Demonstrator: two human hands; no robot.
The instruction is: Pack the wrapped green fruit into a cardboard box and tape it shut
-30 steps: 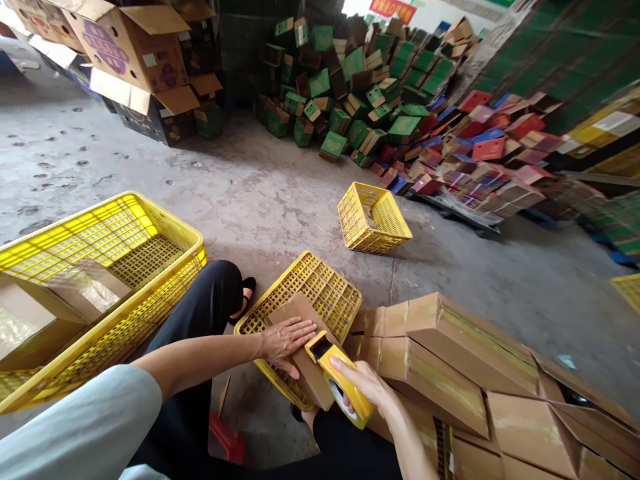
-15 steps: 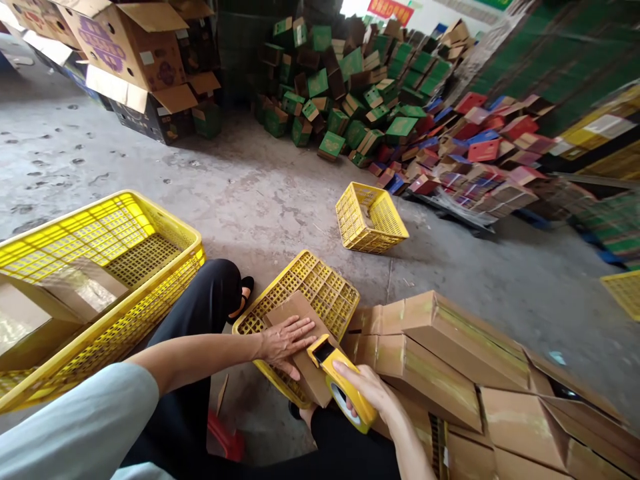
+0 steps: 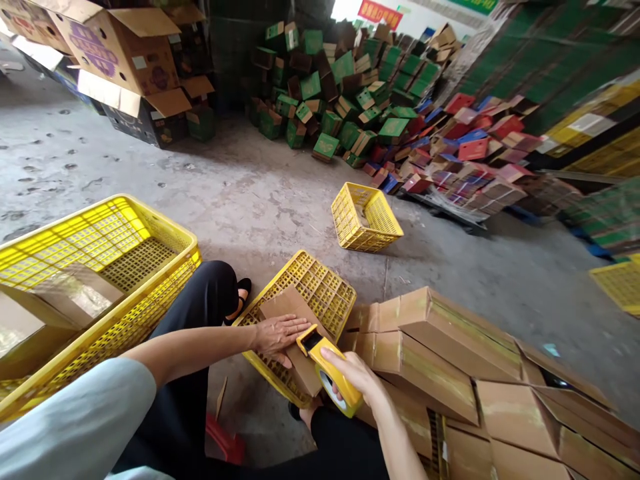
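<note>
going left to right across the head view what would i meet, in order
large yellow crate → black shoe → left hand → right hand on the yellow tape dispenser → cut-off yellow crate

Warehouse-like space: concrete floor (image 3: 250, 193), heaped green boxes (image 3: 327, 123), plastic crates (image 3: 367, 227).

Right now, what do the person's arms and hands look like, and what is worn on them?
The left hand and right hand wear no gloves, and no watch shows. The left sleeve is plain, pale blue-grey, leaving the forearm bare; no right sleeve is in view.
</note>
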